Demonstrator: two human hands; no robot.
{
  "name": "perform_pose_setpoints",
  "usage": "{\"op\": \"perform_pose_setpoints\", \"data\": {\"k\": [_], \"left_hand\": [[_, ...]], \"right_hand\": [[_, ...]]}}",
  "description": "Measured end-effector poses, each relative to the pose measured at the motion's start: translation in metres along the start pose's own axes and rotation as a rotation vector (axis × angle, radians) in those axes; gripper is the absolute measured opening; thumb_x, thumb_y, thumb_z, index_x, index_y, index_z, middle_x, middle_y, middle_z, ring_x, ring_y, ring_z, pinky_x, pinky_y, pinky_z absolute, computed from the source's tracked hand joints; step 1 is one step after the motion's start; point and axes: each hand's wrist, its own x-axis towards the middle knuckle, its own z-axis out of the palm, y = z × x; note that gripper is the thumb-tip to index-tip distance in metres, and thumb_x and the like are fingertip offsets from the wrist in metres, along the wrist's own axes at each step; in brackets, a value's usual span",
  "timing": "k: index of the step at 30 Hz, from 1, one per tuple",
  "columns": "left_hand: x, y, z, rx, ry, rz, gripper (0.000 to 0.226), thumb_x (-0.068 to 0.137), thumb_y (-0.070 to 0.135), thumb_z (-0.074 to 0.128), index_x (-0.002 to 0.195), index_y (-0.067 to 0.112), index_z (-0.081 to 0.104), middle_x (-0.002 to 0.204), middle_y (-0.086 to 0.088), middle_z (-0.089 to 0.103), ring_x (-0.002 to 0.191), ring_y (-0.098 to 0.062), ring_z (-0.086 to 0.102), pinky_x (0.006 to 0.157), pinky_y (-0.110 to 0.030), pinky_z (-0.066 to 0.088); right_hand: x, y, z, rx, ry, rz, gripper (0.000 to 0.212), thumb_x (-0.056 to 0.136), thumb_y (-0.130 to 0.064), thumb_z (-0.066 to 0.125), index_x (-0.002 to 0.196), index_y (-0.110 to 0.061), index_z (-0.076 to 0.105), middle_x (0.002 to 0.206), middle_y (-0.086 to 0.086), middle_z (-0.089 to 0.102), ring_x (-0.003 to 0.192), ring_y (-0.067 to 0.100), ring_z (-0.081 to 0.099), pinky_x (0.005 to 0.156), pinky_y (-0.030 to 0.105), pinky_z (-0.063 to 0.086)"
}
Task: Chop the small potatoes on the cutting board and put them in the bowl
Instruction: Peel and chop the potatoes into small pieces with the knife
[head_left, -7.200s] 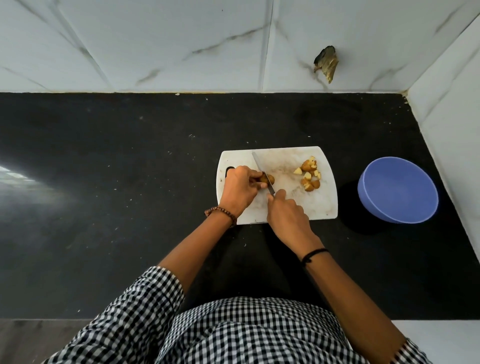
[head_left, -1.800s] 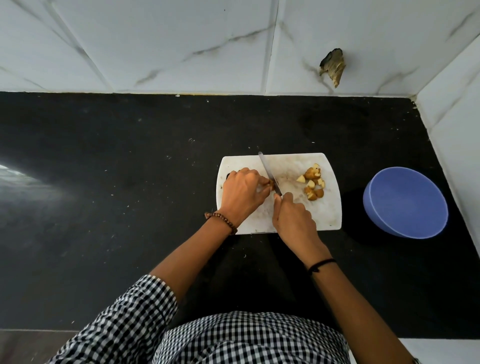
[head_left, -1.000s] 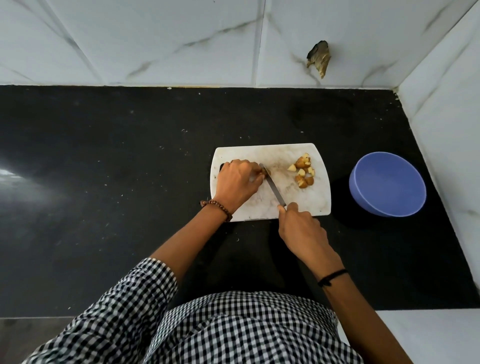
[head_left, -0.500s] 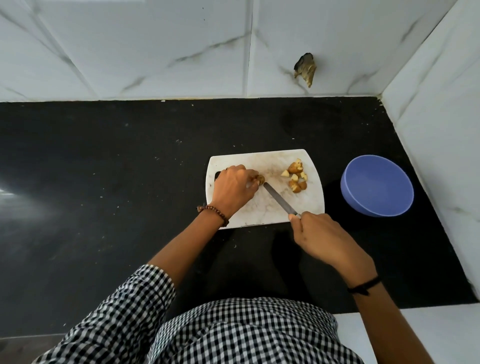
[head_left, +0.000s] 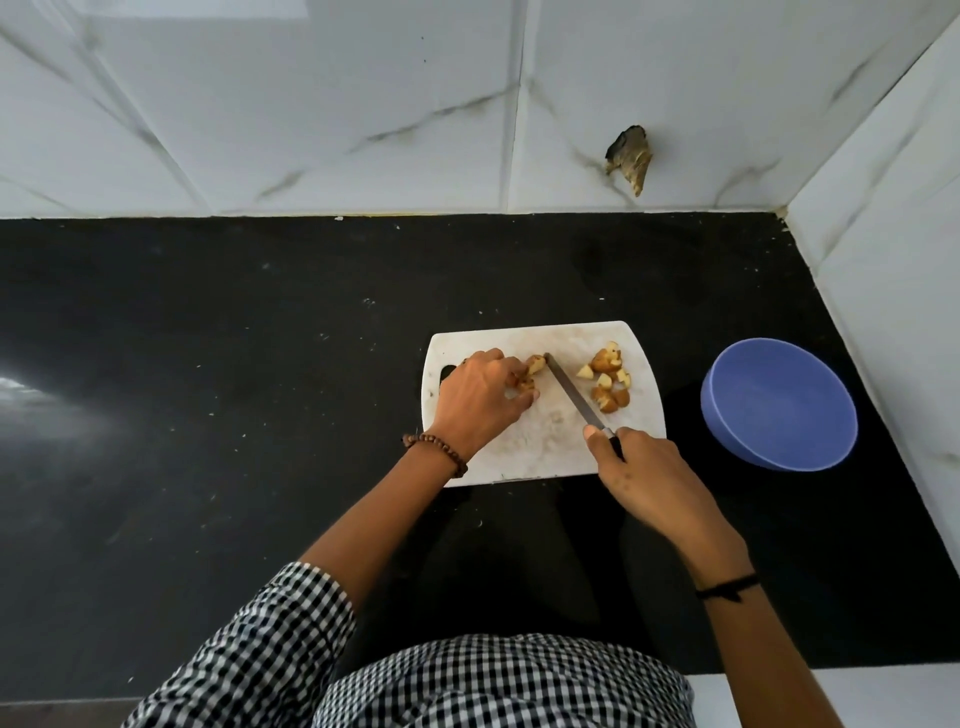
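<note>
1. The left hand (head_left: 478, 400) lies palm down on the board. Its fingers (head_left: 506, 370) are curled and close together, pinching a cut potato (head_left: 535, 365) against the board; the pale cut face shows just past the fingertips.
2. The right hand (head_left: 644, 473) is clenched round the dark handle of a knife (head_left: 574, 395). One fingertip (head_left: 592, 434) reaches forward to the base of the blade.
3. The blade slants away and to the left from the right hand. Its tip is right at the held potato, on that potato's right side. Whether the edge rests on the board cannot be told.
4. A small heap of chopped pieces (head_left: 609, 376), brown skin and pale flesh, lies just right of the blade on the far right part of the board, apart from both hands.
5. The white cutting board (head_left: 545, 447) lies flat on a black counter (head_left: 234, 415). The grip slot at its left edge is partly covered by the left hand.
6. A blue bowl (head_left: 774, 400) stands on the counter to the right of the board, not touching it, and close to the side wall.
7. A brown bead bracelet (head_left: 439, 449) circles the left wrist, and a thin black band (head_left: 727, 588) circles the right.
8. A black-and-white checked sleeve (head_left: 270, 639) is rolled up on the left arm.
9. Behind the counter rises a white marbled tile wall (head_left: 311, 104) with a broken hole (head_left: 631, 158) in it.
</note>
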Motion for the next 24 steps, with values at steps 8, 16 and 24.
{"op": "perform_pose_setpoints", "data": {"k": [8, 16, 24], "left_hand": [[-0.004, -0.004, -0.008, 0.101, 0.072, 0.04, 0.028, 0.085, 0.04, 0.063, 0.101, 0.018, 0.07, 0.09, 0.003, 0.064, 0.081, -0.013, 0.057, 0.066, -0.03, 0.052], [0.008, -0.012, -0.022, 0.458, 0.054, 0.109, 0.028, 0.093, 0.039, 0.051, 0.099, 0.016, 0.065, 0.096, 0.001, 0.06, 0.09, -0.016, 0.049, 0.076, -0.031, 0.037], [0.013, -0.015, -0.023, 0.396, 0.014, 0.152, 0.032, 0.091, 0.047, 0.056, 0.108, 0.02, 0.065, 0.102, 0.003, 0.061, 0.094, -0.014, 0.049, 0.08, -0.03, 0.034]], "right_hand": [[0.008, -0.001, 0.006, 0.029, 0.036, -0.014, 0.045, 0.099, -0.062, 0.031, 0.088, -0.023, 0.052, 0.082, 0.003, 0.06, 0.075, 0.016, 0.061, 0.07, 0.039, 0.052], [0.007, -0.003, 0.012, 0.062, 0.07, -0.053, 0.043, 0.099, -0.059, 0.033, 0.085, -0.022, 0.051, 0.077, 0.001, 0.059, 0.074, 0.015, 0.06, 0.07, 0.039, 0.051], [0.006, -0.001, 0.017, 0.142, 0.087, -0.056, 0.043, 0.098, -0.058, 0.036, 0.084, -0.021, 0.051, 0.071, 0.001, 0.058, 0.067, 0.012, 0.059, 0.06, 0.03, 0.044]]}}
